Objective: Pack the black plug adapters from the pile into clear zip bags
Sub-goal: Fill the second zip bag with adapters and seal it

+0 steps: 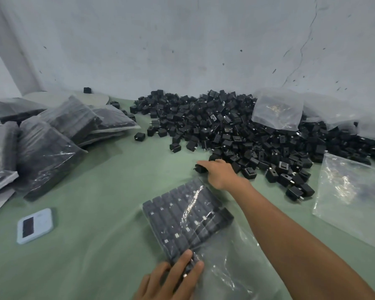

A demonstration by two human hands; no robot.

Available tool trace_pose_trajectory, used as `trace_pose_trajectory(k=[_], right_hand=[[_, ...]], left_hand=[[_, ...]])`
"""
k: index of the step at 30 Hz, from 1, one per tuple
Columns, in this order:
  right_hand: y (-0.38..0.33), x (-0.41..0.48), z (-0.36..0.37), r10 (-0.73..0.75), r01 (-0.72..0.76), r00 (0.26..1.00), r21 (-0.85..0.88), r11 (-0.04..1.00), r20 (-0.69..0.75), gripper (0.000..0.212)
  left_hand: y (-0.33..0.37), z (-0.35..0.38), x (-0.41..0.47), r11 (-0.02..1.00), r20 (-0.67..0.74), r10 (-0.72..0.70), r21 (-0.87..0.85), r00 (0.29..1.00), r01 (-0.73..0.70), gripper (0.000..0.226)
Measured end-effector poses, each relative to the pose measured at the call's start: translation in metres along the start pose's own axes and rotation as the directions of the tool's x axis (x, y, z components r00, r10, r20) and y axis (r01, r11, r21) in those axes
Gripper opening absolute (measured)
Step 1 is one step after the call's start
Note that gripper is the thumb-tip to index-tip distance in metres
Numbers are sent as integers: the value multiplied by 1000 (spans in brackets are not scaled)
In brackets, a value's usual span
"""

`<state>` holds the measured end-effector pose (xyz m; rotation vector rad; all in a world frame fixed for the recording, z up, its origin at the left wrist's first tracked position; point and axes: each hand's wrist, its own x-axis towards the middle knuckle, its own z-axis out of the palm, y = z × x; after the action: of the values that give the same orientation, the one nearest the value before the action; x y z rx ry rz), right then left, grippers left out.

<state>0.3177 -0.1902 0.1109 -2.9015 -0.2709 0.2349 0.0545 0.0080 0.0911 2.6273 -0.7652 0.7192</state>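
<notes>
A big pile of black plug adapters point(236, 131) covers the far right of the green table point(108, 182). My right hand point(220, 174) reaches to the pile's near edge, fingers over one black adapter point(200, 168); I cannot tell if it grips it. A clear zip bag point(188, 217) partly filled with neat rows of adapters lies in front of me. My left hand point(171, 278) rests flat on the bag's near end, fingers straight, pressing it down.
Several filled bags point(46, 152) are stacked at the left. A small pale blue scale or timer point(35, 226) lies at the near left. Empty clear bags point(353, 198) lie at the right, and another clear bag point(277, 111) sits on the pile. A wall stands behind.
</notes>
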Motion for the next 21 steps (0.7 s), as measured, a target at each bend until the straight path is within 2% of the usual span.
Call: trace_pose_trajectory(k=[3,6,8,9,11,13,16,18,21], right_hand=[[0,5,2,-10,6,997,-61,998,-73,36],[-4,3,2,-15,7,991,-64,998,-131,32],[-8,-8,-4,-7,19,981,56,998,-196,27],[-10,-18,-10,11,29,975,178,984,-223,23],[-15,-47,-27,68,40,971,434,900,-230,23],[-16,-86,-47,76,76,971,589,805,-228,24],[-10,-162,-64,32,175,967,750,638,-253,15],[2,-220,-64,41,190,968,835,517,-246,10],[24,-300,-46,86,90,988,931,355,-128,22]], left_hand=[[1,0,0,1000,5,-15,16,1000,15,60],[1,3,0,1000,-7,-3,8,1000,3,51],[2,4,0,1000,-34,-6,20,999,6,55],[2,5,-1,1000,-45,-12,24,999,13,55],[4,6,-3,1000,-69,-24,5,997,24,44],[5,6,-6,999,-80,-34,-12,996,34,42],[5,6,-11,999,-65,-33,-3,997,33,41],[6,6,-12,999,-53,-48,-14,997,47,41],[7,6,-11,998,-79,-65,-9,995,65,43]])
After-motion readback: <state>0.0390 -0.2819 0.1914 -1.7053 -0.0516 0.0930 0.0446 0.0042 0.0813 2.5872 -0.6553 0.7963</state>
